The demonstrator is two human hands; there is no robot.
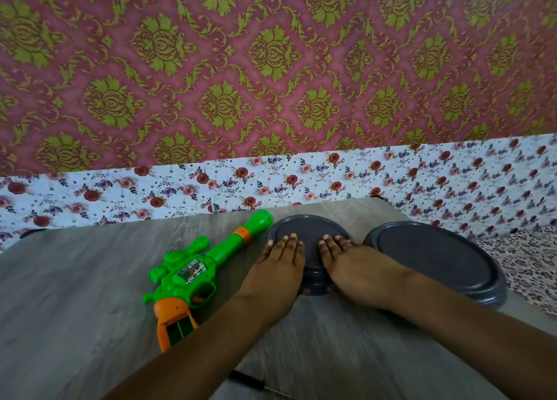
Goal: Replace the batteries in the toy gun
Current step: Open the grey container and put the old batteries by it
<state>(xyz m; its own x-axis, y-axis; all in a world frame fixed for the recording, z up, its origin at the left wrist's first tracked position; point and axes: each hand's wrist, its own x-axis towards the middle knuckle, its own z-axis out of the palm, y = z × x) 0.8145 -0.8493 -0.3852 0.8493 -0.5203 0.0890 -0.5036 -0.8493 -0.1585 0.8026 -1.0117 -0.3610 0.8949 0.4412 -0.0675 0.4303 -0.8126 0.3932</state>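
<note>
Little appears done. The gun (193,274) is left untouched on the table (75,279), just left of a plate (307,229). Both hands, left (275,274) and right (357,268), are laid flat on that plate, nothing gripped. No batteries are seen; a screwdriver (256,384) waits nearby.

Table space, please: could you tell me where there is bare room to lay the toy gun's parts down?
The table is bare left of the toy gun, and nearer, between the forearms. Crowded: both hands lie flat on one grey plate, the second plate fills the right edge, and a screwdriver lies near.
</note>
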